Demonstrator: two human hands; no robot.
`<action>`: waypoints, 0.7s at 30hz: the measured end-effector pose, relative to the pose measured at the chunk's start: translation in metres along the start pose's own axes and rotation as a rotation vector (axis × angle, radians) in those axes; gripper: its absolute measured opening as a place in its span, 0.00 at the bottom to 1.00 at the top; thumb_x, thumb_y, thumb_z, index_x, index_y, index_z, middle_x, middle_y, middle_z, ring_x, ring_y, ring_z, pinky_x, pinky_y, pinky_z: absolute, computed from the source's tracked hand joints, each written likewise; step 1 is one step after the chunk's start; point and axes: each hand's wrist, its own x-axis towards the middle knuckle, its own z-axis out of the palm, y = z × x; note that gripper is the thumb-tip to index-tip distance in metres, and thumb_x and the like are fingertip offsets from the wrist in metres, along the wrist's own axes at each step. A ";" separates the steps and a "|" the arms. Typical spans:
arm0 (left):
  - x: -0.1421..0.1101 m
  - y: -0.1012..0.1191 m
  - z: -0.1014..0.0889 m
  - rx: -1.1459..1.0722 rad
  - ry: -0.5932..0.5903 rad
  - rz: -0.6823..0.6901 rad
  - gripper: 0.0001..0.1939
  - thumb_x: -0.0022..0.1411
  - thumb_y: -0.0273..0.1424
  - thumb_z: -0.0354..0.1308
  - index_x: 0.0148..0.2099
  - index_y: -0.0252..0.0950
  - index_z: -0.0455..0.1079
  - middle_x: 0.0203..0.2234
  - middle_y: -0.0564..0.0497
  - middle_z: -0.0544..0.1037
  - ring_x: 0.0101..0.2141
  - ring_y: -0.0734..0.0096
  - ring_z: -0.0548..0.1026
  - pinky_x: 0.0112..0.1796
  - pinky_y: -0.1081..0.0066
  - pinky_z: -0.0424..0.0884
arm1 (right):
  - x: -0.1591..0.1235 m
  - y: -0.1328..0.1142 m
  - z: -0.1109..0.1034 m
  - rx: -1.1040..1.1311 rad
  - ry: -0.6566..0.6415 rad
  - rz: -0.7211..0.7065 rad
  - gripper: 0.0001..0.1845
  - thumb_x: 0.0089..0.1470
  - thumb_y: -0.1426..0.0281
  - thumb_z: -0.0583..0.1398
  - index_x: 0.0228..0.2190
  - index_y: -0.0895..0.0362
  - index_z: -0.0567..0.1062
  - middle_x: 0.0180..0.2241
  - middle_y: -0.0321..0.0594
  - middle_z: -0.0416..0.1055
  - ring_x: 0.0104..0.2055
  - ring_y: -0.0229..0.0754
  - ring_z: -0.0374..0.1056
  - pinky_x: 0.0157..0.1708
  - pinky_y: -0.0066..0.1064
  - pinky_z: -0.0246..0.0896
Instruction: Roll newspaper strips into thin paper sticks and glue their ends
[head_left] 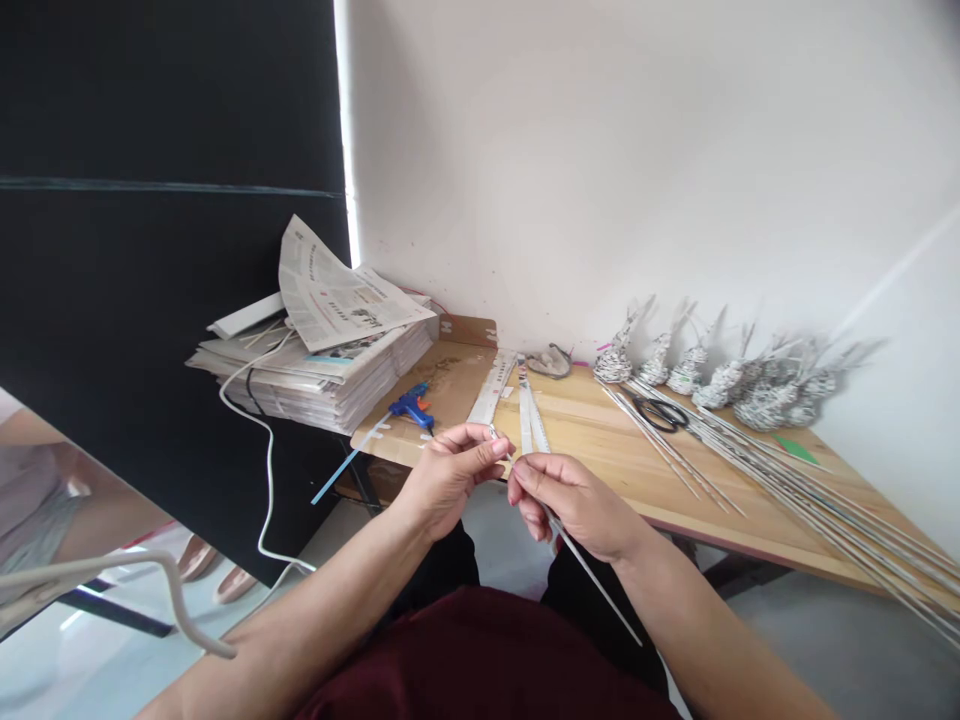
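Observation:
My left hand (454, 475) and my right hand (574, 495) meet in front of the table's near edge. Both are closed, pinching one thin rolled newspaper stick (600, 585). Its upper end shows at my left fingertips, and its long end slants down to the right below my right palm. Just beyond my hands, flat newspaper strips (529, 410) lie on the wooden table (581, 415). A blue glue gun (411, 404) with an orange trigger rests on cardboard (442, 375) past my left hand.
A tall newspaper stack (375, 375) stands at the left, with a white cable (270, 480) hanging beside it. Woven paper figures (667, 365) line the wall. Black-handled scissors (660, 412) lie among long paper sticks (795, 490) on the right. Part of another person (45, 500) appears at far left.

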 end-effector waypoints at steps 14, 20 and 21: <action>-0.002 -0.003 0.002 -0.004 -0.002 -0.038 0.06 0.50 0.29 0.66 0.30 0.33 0.73 0.31 0.49 0.76 0.31 0.74 0.73 0.33 0.72 0.69 | -0.007 -0.003 0.001 -0.175 0.086 -0.043 0.21 0.60 0.55 0.48 0.29 0.58 0.68 0.16 0.30 0.59 0.19 0.32 0.57 0.22 0.26 0.54; -0.003 -0.003 0.004 -0.020 -0.018 -0.026 0.06 0.50 0.29 0.66 0.30 0.33 0.73 0.29 0.50 0.75 0.28 0.74 0.72 0.32 0.71 0.69 | -0.004 0.000 -0.001 -0.090 0.037 -0.068 0.19 0.58 0.54 0.51 0.29 0.58 0.68 0.18 0.31 0.59 0.20 0.34 0.59 0.22 0.26 0.55; -0.003 -0.002 0.005 -0.019 -0.006 -0.018 0.06 0.50 0.29 0.66 0.30 0.33 0.73 0.29 0.50 0.76 0.29 0.74 0.73 0.33 0.70 0.70 | -0.004 0.000 0.001 -0.189 0.123 -0.121 0.18 0.57 0.55 0.53 0.29 0.57 0.68 0.19 0.32 0.61 0.21 0.34 0.59 0.23 0.26 0.54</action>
